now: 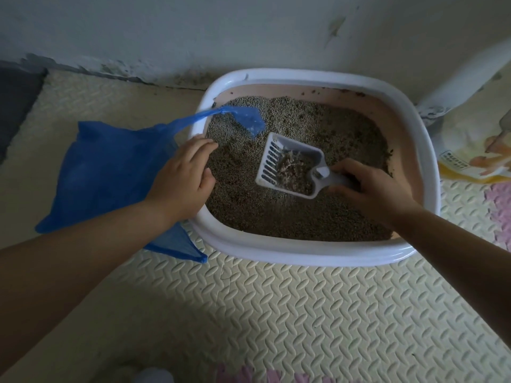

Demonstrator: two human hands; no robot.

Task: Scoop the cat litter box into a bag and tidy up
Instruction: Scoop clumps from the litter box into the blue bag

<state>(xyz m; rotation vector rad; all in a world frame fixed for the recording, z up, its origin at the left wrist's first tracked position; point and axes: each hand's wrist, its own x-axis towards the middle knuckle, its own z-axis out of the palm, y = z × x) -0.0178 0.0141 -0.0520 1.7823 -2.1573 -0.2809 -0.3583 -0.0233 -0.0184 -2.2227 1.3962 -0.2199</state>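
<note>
A white litter box (425,150) with a pink inner wall stands on the floor, filled with grey-brown litter (318,125). My right hand (370,186) grips the handle of a white slotted scoop (287,164), which carries a clump of soiled litter over the box. A blue plastic bag (110,172) lies to the left of the box, one handle draped over the rim onto the litter. My left hand (182,175) rests at the box's left rim on the bag's edge, fingers curled; whether it grips the bag is hidden.
Cream foam mat tiles (276,313) cover the floor, with pink tiles at the right and bottom edges. A yellow and white litter bag (475,150) stands right of the box. A stained wall (193,37) runs close behind.
</note>
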